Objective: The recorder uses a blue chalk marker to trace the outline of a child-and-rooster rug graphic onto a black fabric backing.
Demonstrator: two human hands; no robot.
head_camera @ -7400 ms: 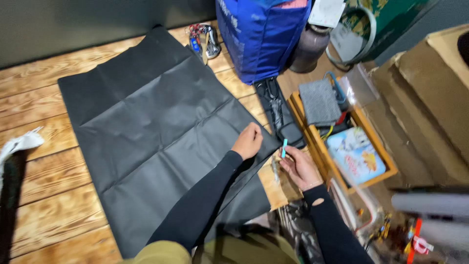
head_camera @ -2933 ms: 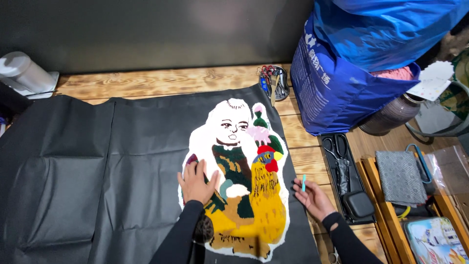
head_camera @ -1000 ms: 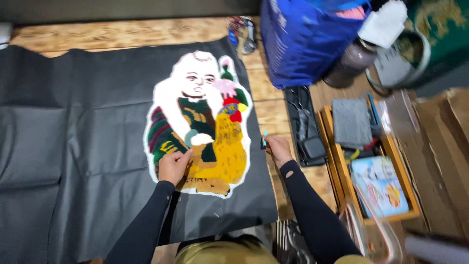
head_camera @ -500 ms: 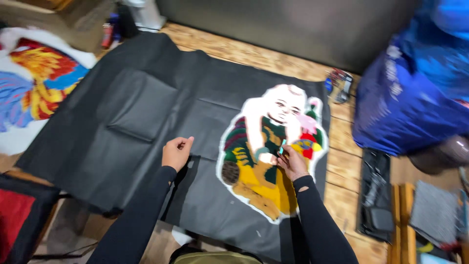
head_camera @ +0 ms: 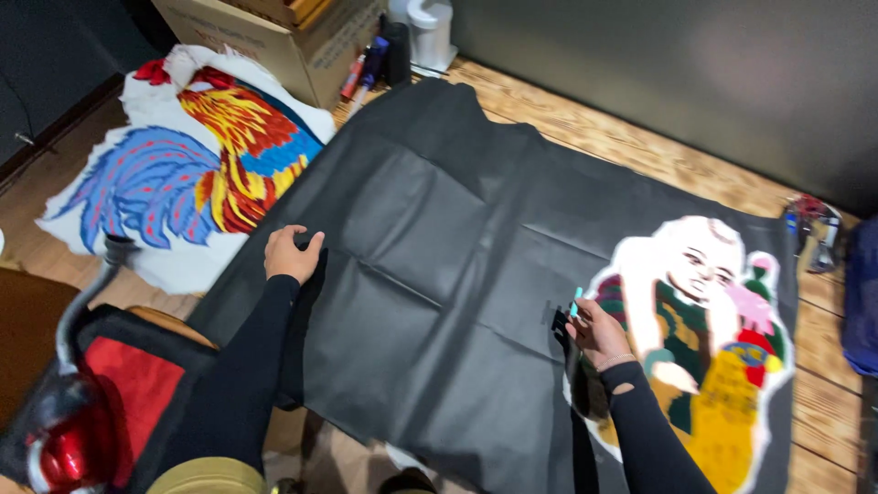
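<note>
Smoothing black backing fabric (head_camera: 439,274) across the wooden floor: left hand (head_camera: 291,255) flat, fingers apart; right hand (head_camera: 596,331) clamped on a teal marker (head_camera: 575,302) beside the tufted figure rug (head_camera: 704,338); tracing judged next.

Black fabric sheet (head_camera: 439,274); figure rug (head_camera: 704,348) in white, green, yellow, pink and red; rooster rug (head_camera: 183,174) in blue, red, yellow on white; turquoise pen (head_camera: 575,303).

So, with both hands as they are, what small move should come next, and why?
Probably smooth the black sheet flat. The left hand rests on its left part, where fold creases show. The right hand, holding a small light-blue tool, touches the left edge of the figure-shaped rug, which lies on the sheet.
</note>
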